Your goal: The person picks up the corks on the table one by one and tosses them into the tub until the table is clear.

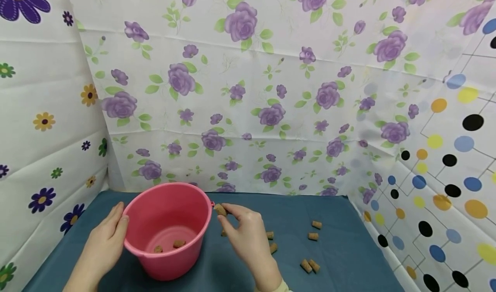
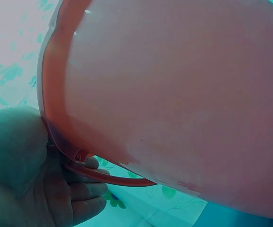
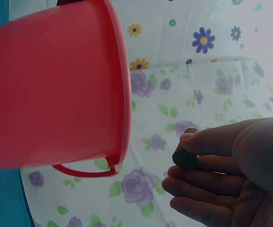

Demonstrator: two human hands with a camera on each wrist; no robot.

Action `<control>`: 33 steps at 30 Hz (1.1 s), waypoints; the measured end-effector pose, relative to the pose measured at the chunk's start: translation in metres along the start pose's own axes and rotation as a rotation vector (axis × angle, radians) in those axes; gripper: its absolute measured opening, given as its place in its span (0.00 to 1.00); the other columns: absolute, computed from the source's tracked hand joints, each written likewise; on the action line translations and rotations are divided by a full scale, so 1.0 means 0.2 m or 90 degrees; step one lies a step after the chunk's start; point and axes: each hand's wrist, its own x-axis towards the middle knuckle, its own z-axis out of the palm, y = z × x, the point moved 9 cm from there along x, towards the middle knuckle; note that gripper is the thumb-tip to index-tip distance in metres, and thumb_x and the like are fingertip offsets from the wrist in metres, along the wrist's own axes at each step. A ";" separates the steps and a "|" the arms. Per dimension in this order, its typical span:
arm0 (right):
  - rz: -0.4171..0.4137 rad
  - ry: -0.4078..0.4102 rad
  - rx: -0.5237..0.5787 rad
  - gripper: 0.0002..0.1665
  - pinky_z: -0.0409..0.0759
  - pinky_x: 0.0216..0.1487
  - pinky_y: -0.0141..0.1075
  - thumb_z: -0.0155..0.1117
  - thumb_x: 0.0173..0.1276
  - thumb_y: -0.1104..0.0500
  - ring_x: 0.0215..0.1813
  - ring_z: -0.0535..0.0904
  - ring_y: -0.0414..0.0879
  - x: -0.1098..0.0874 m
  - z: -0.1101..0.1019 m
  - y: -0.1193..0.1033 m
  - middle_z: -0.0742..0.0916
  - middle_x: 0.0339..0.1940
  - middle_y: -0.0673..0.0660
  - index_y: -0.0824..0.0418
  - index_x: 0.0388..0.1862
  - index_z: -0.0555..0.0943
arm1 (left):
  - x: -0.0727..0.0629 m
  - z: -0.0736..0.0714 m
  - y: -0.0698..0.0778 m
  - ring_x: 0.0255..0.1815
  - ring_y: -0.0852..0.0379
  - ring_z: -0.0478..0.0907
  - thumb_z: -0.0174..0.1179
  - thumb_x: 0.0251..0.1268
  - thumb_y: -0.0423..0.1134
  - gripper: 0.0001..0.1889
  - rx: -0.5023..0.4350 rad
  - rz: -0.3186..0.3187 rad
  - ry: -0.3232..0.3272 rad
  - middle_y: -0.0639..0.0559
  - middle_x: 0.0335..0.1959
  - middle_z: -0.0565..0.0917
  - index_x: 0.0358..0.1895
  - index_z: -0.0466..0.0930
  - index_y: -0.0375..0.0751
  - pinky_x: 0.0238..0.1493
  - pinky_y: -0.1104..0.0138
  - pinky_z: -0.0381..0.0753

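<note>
A pink plastic bucket (image 1: 166, 264) stands on the blue-green cloth at the left, its mouth tipped towards the head camera. My left hand (image 1: 101, 242) holds its left rim, the thumb at the edge and the fingers along the far side by the handle (image 2: 112, 179). Beyond the right rim, my right hand (image 1: 248, 236) pinches a wine cork (image 3: 186, 155) between thumb and index finger, outside the bucket; the other fingers extend loosely. Two corks show inside on the bottom, one of them a cork (image 1: 179, 243) lying on its side.
Several loose corks lie on the cloth (image 1: 348, 257) to the right, among them a pair of corks (image 1: 310, 265) close together. Another cork (image 1: 273, 248) lies just behind the right wrist. Floral sheets (image 1: 240, 89) hang at the back and sides.
</note>
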 end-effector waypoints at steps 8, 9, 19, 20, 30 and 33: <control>-0.016 -0.016 -0.016 0.18 0.89 0.54 0.36 0.76 0.74 0.58 0.56 0.89 0.41 0.01 0.02 -0.04 0.92 0.55 0.50 0.57 0.61 0.90 | 0.00 0.00 0.00 0.82 0.18 0.46 0.28 0.92 0.55 0.39 0.002 -0.005 0.000 0.19 0.82 0.46 0.83 0.43 0.21 0.73 0.24 0.54; -0.019 -0.018 -0.019 0.18 0.89 0.54 0.36 0.76 0.74 0.58 0.56 0.89 0.41 0.01 0.02 -0.05 0.92 0.55 0.50 0.57 0.61 0.90 | 0.00 0.00 0.00 0.82 0.18 0.46 0.28 0.92 0.55 0.39 0.003 -0.006 0.001 0.19 0.82 0.46 0.83 0.43 0.21 0.73 0.24 0.54; -0.043 -0.029 -0.025 0.18 0.84 0.34 0.23 0.76 0.74 0.57 0.53 0.89 0.38 0.03 0.05 -0.11 0.92 0.54 0.49 0.57 0.60 0.91 | 0.00 0.00 0.00 0.82 0.18 0.45 0.28 0.92 0.55 0.39 0.002 -0.010 -0.001 0.19 0.82 0.46 0.83 0.42 0.20 0.73 0.24 0.54; -0.042 -0.031 -0.021 0.18 0.82 0.32 0.22 0.76 0.73 0.57 0.53 0.89 0.38 0.03 0.05 -0.11 0.92 0.54 0.50 0.57 0.60 0.91 | 0.00 0.00 0.00 0.82 0.18 0.45 0.28 0.92 0.55 0.39 0.001 -0.011 -0.003 0.19 0.82 0.46 0.83 0.42 0.21 0.73 0.25 0.54; -0.059 -0.035 -0.038 0.18 0.80 0.29 0.22 0.76 0.73 0.55 0.49 0.89 0.36 0.05 0.08 -0.15 0.92 0.54 0.49 0.56 0.60 0.91 | 0.00 0.01 0.00 0.82 0.19 0.44 0.27 0.92 0.55 0.39 0.005 -0.021 -0.012 0.20 0.83 0.44 0.83 0.40 0.21 0.73 0.25 0.53; -0.067 -0.034 -0.042 0.18 0.81 0.35 0.21 0.77 0.73 0.56 0.53 0.89 0.36 0.06 0.08 -0.17 0.93 0.53 0.48 0.56 0.60 0.91 | 0.00 0.00 0.00 0.82 0.18 0.44 0.27 0.92 0.55 0.39 0.003 -0.019 -0.010 0.19 0.83 0.45 0.83 0.41 0.21 0.73 0.25 0.53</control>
